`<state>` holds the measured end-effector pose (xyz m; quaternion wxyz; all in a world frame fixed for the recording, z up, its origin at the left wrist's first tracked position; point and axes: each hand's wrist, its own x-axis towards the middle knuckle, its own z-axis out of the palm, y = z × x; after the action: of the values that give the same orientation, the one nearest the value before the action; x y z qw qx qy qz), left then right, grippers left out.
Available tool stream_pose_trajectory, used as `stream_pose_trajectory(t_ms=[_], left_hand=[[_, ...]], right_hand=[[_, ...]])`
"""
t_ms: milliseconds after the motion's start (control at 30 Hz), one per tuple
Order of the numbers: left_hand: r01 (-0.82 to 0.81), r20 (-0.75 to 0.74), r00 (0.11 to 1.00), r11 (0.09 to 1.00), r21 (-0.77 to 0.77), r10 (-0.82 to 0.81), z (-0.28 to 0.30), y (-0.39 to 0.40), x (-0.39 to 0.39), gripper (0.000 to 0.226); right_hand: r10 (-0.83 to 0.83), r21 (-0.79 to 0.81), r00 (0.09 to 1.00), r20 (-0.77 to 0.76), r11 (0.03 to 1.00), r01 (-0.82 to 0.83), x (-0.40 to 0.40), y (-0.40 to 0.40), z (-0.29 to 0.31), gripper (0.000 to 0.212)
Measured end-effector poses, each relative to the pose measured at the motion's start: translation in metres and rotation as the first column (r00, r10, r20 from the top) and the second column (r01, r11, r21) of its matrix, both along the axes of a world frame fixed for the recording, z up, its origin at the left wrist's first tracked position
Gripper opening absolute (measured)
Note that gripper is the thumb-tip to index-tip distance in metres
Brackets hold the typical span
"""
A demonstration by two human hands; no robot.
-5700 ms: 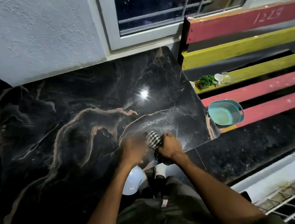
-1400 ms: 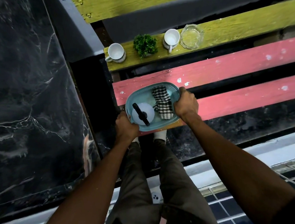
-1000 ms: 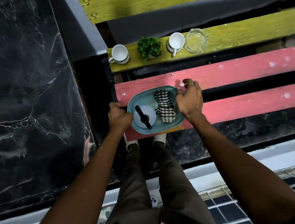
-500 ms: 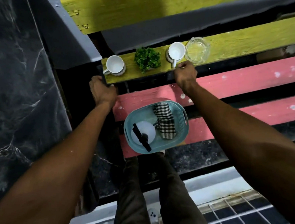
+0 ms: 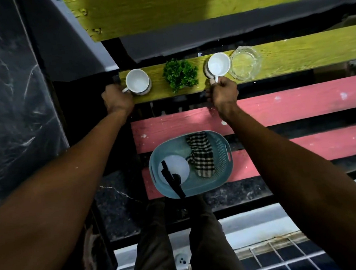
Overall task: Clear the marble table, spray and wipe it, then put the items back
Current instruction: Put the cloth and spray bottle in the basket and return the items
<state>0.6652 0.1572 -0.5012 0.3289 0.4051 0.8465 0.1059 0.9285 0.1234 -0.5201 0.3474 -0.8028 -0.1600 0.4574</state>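
Observation:
Two white cups stand on a yellow bench slat (image 5: 294, 53). My left hand (image 5: 117, 101) is closed on the handle of the left cup (image 5: 137, 81). My right hand (image 5: 223, 94) grips the handle of the right cup (image 5: 219, 64). Between the cups sits a small green plant (image 5: 180, 74). A clear glass dish (image 5: 245, 64) lies just right of the right cup. The black marble table (image 5: 4, 107) fills the left side. Nearer me, a teal basket (image 5: 221, 152) on the pink slats holds the white spray bottle (image 5: 173, 169) and the checked cloth (image 5: 201, 154).
The bench has yellow slats above and pink slats (image 5: 299, 102) below, with dark gaps between them. My legs (image 5: 182, 242) stand on the dark floor below the basket. A white ledge and a metal grille (image 5: 290, 254) lie at the bottom right.
I wiped the table with the cloth, then set the basket down on the pink slats and let go. Both hands reached up to the yellow slat and closed on the cup handles.

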Motion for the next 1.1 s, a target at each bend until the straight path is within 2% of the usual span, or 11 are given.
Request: stream_pose_trajectory(t_ms=[200, 300, 367, 467, 600, 700, 900, 1100], left_hand=[[0.112, 0.111, 0.988, 0.994, -0.004, -0.111, 0.006, -0.017, 0.004, 0.026], [-0.021, 0.280, 0.960, 0.999, -0.032, 0.029, 0.015, -0.022, 0.011, 0.021], [-0.132, 0.426, 0.892, 0.989, -0.072, 0.150, 0.027, -0.027, 0.017, 0.019], [-0.167, 0.501, 0.845, 0.982, -0.088, 0.189, 0.052, -0.035, 0.024, 0.010], [-0.202, 0.595, 0.786, 0.979, -0.008, 0.167, 0.103, -0.048, 0.033, 0.012], [-0.216, 0.625, 0.771, 0.974, 0.073, 0.124, 0.148, -0.062, 0.038, 0.018], [-0.275, 0.637, 0.770, 0.923, 0.270, 0.043, 0.232, -0.102, 0.031, 0.019], [-0.381, 0.664, 0.746, 0.850, 0.364, 0.050, 0.292, -0.152, -0.017, 0.013]], right_hand=[[-0.075, 0.055, 0.993, -0.088, 0.995, 0.080, -0.002, -0.004, 0.012, 0.026], [-0.069, 0.069, 0.988, -0.137, 0.994, 0.079, -0.006, -0.011, 0.027, 0.028], [-0.092, 0.080, 0.980, -0.178, 0.991, 0.108, -0.009, -0.017, 0.042, 0.026], [-0.103, 0.133, 0.976, -0.193, 0.983, 0.130, -0.013, -0.026, 0.069, 0.014], [-0.032, 0.245, 0.995, -0.098, 0.968, 0.055, -0.013, -0.040, 0.109, 0.030], [0.064, 0.325, 0.998, 0.007, 0.944, -0.063, -0.017, -0.055, 0.153, 0.026], [0.156, 0.465, 0.988, 0.002, 0.875, -0.139, -0.055, -0.086, 0.242, 0.021], [0.259, 0.533, 0.966, 0.027, 0.813, -0.233, -0.121, -0.124, 0.312, 0.018]])
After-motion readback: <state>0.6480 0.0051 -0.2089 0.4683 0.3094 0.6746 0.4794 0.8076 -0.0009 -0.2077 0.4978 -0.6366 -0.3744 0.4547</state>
